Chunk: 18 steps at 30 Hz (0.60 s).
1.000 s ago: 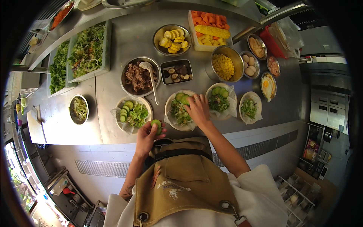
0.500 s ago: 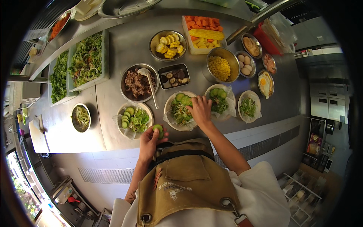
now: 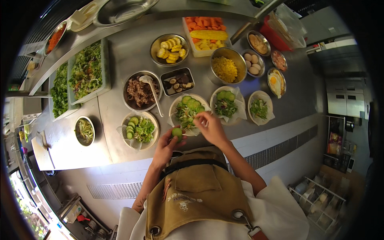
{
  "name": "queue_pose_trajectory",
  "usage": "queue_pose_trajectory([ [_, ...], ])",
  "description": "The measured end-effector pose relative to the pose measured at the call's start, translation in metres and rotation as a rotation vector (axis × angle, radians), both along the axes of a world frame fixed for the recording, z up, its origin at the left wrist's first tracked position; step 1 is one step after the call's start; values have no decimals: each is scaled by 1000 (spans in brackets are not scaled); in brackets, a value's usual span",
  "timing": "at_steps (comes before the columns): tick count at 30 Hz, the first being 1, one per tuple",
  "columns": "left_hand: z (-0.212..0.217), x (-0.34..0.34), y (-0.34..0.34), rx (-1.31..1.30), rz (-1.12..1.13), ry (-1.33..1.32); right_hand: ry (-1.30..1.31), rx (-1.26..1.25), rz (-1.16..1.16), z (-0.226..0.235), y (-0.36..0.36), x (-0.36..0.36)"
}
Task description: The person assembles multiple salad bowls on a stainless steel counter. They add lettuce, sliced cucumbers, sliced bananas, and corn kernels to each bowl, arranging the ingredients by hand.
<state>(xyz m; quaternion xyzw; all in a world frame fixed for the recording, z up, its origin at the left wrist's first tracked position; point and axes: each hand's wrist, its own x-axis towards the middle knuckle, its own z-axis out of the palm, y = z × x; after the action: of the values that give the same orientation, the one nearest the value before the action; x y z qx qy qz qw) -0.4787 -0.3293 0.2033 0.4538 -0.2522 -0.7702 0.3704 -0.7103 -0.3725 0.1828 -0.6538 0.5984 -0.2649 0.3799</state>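
My left hand (image 3: 165, 149) is closed around a few cucumber slices (image 3: 177, 133) just in front of the counter's edge. Over the near right rim of a salad bowl (image 3: 173, 109) is my right hand (image 3: 212, 130), its fingers bent and slightly apart, with nothing visible in them. That bowl is lined with paper and holds shredded greens (image 3: 185, 118), with overlapping cucumber slices (image 3: 192, 103) along the far side. To the left, another bowl (image 3: 154, 140) has a row of cucumber slices beside lettuce. On the right, one bowl (image 3: 241, 114) carries cucumber on greens; the farthest bowl (image 3: 269, 105) shows greens only.
Behind the bowls stand mixed grains (image 3: 140, 94) with a white spoon (image 3: 155, 96), a tray of mushrooms (image 3: 177, 82), corn kernels (image 3: 225, 69), corn pieces (image 3: 171, 50) and eggs (image 3: 253, 64). Tubs of greens (image 3: 86, 72) stand left. A knife lies on a cutting board (image 3: 42, 152).
My right hand has drawn back from the cucumber slices in the middle bowl toward me. My left hand has moved right and slightly up with its slices. The whole view has shifted slightly.
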Motion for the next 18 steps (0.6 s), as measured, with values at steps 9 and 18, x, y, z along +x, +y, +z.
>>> queue_pose_trajectory([
  [9,-10,-83,-34,-157,-445,-241,-275,64,-25,45,31,-58],
  [18,-14,-169,-38,-104,-256,-347,62,0,-227,-24,-27,-182],
])
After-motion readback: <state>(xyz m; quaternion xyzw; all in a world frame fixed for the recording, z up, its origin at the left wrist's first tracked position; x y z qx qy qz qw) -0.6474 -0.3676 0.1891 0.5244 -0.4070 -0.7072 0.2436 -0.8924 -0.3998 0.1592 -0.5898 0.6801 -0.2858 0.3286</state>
